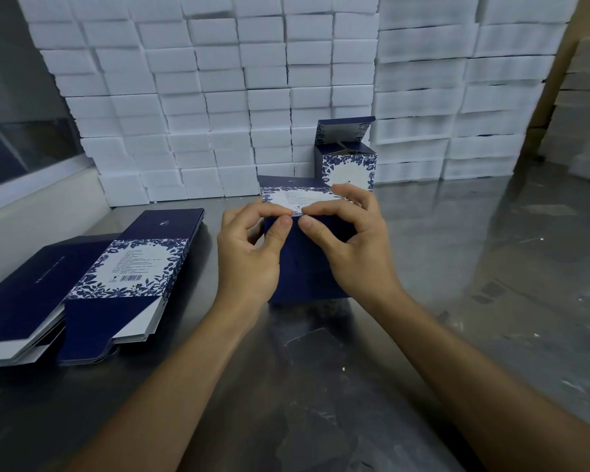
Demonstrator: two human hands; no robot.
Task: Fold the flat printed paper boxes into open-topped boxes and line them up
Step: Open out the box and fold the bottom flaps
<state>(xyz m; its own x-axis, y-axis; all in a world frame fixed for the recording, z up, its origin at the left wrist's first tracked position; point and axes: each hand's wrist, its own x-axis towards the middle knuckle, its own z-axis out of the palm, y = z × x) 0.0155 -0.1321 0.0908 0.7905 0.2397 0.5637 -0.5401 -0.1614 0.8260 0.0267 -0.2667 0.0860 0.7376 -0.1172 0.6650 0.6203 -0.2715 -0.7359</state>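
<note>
- Left hand [249, 253]: fingers curled over the top edge of the box being folded [304, 264], thumb pressed flat on its near dark-blue face; the hand grips the box.
- Right hand [351, 243]: mirrors the left, fingers hooked over the same top edge and thumb on the near face, the two thumbs lying just beside each other.
- Box being folded: at the centre of the steel table [491, 267], its lower end resting on the surface; a white label panel with a blue floral border shows above the fingers.
- Finished box [349, 161]: stands upright just beyond the hands, top flaps open, lid flap raised at the far side.
- Two stacks of flat boxes [130, 267]: lie at the near left, side by side and touching, printed face up with a barcode visible on the right-hand stack.
- White foam blocks [218, 97]: piled as a wall along the far edge of the table.
</note>
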